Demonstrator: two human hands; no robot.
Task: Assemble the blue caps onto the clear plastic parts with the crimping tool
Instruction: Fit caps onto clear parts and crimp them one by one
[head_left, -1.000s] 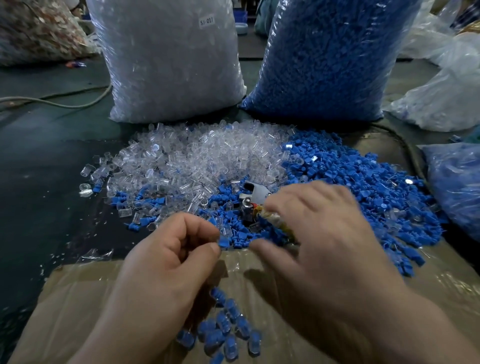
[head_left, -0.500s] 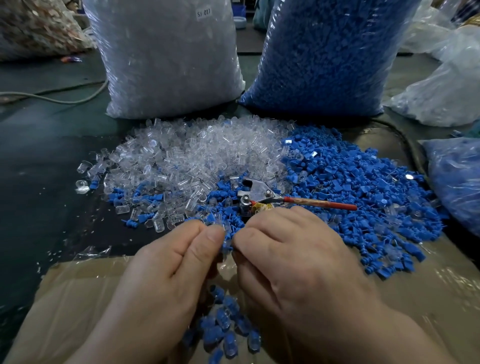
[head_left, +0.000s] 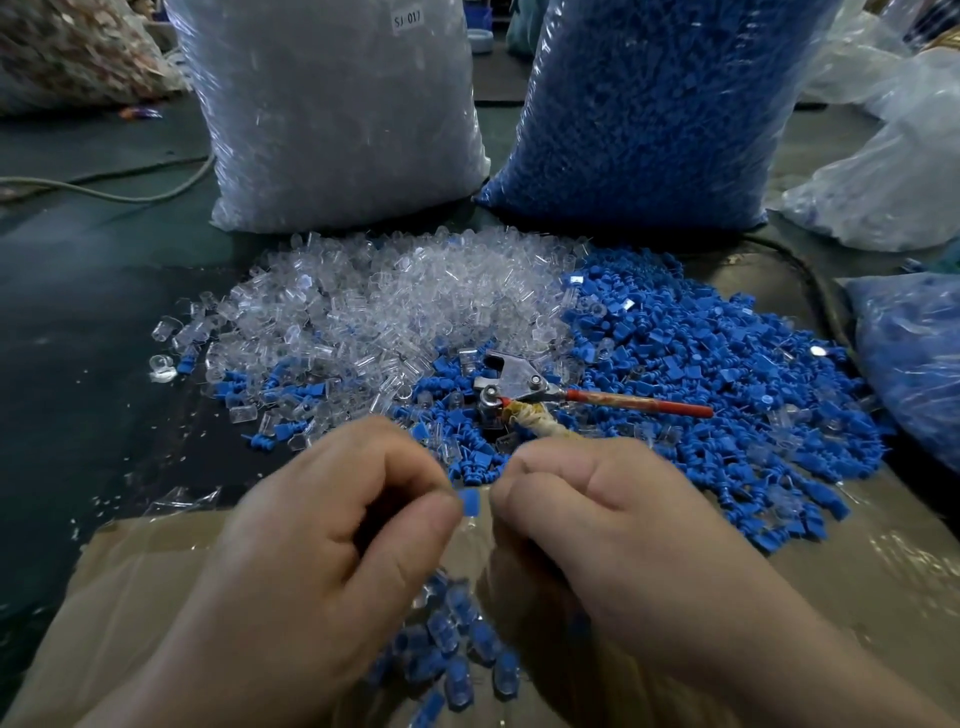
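Both hands meet low in the middle of the view, over a brown cardboard sheet covered with glossy tape. The left hand has its fingers curled and pinches a single blue cap between thumb and forefinger. The right hand is curled too, its thumb and forefinger tips just beside that cap, but I cannot tell whether it grips anything.

Below the hands, on the cardboard, lies a small heap of assembled pieces, clear bodies with blue inside. Just beyond the knuckles the crimping tool rests on the loose parts, held by neither hand. Its metal head points left, one red handle stretches to the right, and the other handle, wrapped in yellowish tape, runs toward the right hand.

The pile of clear plastic parts spreads to the left and the pile of blue caps to the right; the two mix where they meet near the tool.

Behind them stand two big plastic bags on the dark green table: a bag of clear parts bearing a white label that reads about "SJ-017", the last digit not sharp, and a bag of blue caps. A pale cable trails off at the left
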